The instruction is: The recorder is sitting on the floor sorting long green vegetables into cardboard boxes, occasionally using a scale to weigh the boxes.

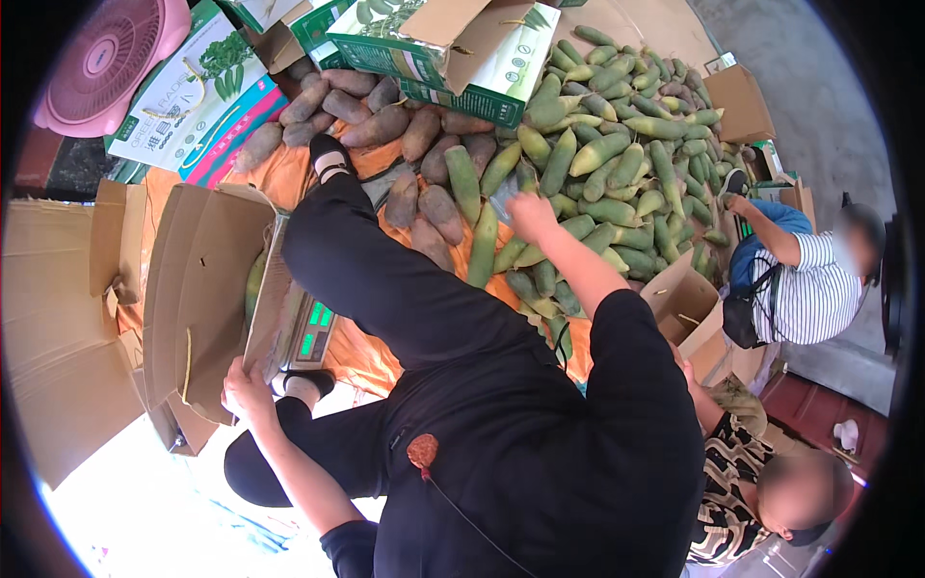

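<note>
My left hand [248,390] is closed on the near edge of an open cardboard box [207,289]. A green radish [255,286] shows inside this box, which stands on a scale with a lit green display [314,329]. My right hand [530,214] is at the left edge of a large heap of green radishes [617,154], its fingers curled. One green radish [526,176] lies right beyond its fingertips, and a bit of clear plastic [501,200] shows beside them. What the fingers hold, if anything, is hidden.
Reddish-purple radishes [381,125] lie on an orange sheet [361,352] around my foot. Printed boxes [443,48] and a pink fan [111,58] stand at the back left. At the right are a person in a striped shirt [809,289], another person [723,482] and an open carton [684,308].
</note>
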{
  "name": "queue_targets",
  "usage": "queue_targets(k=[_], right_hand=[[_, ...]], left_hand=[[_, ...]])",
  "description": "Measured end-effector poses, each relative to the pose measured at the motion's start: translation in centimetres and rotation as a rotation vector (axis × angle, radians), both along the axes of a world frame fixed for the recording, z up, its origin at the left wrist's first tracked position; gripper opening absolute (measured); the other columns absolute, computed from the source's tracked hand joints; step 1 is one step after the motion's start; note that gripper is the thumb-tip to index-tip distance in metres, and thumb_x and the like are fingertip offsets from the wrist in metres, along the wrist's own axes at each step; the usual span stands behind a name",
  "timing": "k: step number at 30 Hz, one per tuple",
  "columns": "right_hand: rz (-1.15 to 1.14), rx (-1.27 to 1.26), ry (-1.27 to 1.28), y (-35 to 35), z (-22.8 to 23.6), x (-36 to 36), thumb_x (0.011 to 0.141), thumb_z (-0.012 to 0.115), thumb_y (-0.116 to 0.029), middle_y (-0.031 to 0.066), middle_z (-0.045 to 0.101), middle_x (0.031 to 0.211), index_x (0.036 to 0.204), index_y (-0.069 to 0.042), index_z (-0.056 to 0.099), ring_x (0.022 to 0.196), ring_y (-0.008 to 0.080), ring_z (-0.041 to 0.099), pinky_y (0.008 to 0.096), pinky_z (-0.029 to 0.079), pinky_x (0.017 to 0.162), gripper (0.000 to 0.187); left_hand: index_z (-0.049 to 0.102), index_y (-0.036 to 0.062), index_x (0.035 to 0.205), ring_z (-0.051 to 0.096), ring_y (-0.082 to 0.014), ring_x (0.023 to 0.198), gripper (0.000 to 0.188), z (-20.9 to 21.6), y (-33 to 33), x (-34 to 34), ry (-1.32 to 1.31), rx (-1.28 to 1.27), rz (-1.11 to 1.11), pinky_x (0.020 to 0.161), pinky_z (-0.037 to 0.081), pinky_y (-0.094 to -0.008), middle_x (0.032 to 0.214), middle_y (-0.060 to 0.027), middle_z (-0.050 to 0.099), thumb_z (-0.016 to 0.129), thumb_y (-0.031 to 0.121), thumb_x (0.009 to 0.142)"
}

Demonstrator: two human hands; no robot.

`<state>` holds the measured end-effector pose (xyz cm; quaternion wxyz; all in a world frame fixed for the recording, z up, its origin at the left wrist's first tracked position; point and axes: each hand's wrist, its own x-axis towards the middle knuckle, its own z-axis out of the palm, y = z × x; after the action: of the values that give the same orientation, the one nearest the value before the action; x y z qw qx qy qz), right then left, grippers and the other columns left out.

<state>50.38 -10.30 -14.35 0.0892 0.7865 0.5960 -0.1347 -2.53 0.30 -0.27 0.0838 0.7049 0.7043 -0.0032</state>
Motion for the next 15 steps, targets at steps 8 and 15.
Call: queue_targets(k=[8, 15], right_hand=[[0.269, -0.173, -0.170, -8.8, -4.4, -1.7, 0.083, 0.052, -0.018, 0.0012, 0.058, 0.099, 0.098, -0.020, 0.064, 0.104, 0.0188, 0.051, 0.0432, 0.037, 0.084, 0.020], [0.302, -0.373, -0.211, -7.9, -5.1, -1.4, 0.082, 0.054, -0.017, 0.0014, 0.058, 0.104, 0.100, -0.019, 0.065, 0.109, 0.0215, 0.050, 0.0452, 0.038, 0.089, 0.021]], left_hand=[[0.067, 0.0092, 0.088, 0.063, -0.0307, 0.082, 0.016, 0.1, -0.3, 0.7, 0.015, 0.056, 0.012, 0.075, 0.047, -0.0426, 0.083, -0.0120, 0.067, 0.066, 0.015, 0.073], [0.067, 0.0139, 0.092, 0.061, -0.0260, 0.092, 0.017, 0.4, -0.6, 1.5, 0.015, 0.034, 0.045, 0.091, 0.038, -0.0454, 0.090, -0.0055, 0.067, 0.064, 0.015, 0.076]])
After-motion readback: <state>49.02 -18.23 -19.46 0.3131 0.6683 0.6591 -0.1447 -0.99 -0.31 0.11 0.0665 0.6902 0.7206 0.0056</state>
